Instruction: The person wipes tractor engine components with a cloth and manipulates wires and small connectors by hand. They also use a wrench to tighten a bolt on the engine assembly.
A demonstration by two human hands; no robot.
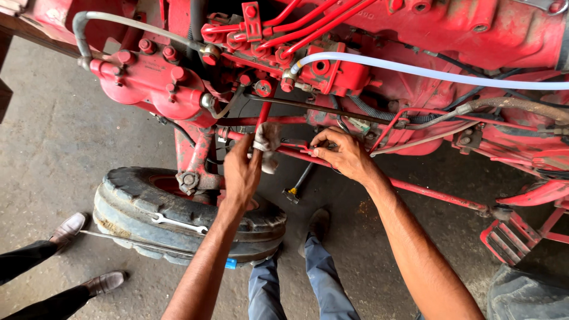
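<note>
Left hand (242,173) is up at the red-painted engine block (450,29), fingers closed round a wad of dirty white cloth (267,137), pressed against a thin red vertical rod (263,112) directly above the fingertips. The cloth probably serves as grip or wipe on an oily part.

Right hand (344,155) sits just beside the left, fingers curled and pinching at a long red horizontal linkage rod (438,198) where it meets the block; whether they hold a small part there cannot be told. A dark screwdriver with a yellow tip (296,185) hangs below and between both sets of fingers, apparently stuck in the linkage.

Room is tight: a clear plastic hose (427,72) and red fuel pipes (308,26) cross above the knuckles, block wall behind the fingertips. Open space only below the wrists, toward the concrete floor (53,154).

A worn black front tyre (189,213) lies under the left forearm, serving as a shelf for a silver combination spanner (178,223), near the elbow. Another person's brown shoes (71,228) stand well apart, far left.
</note>
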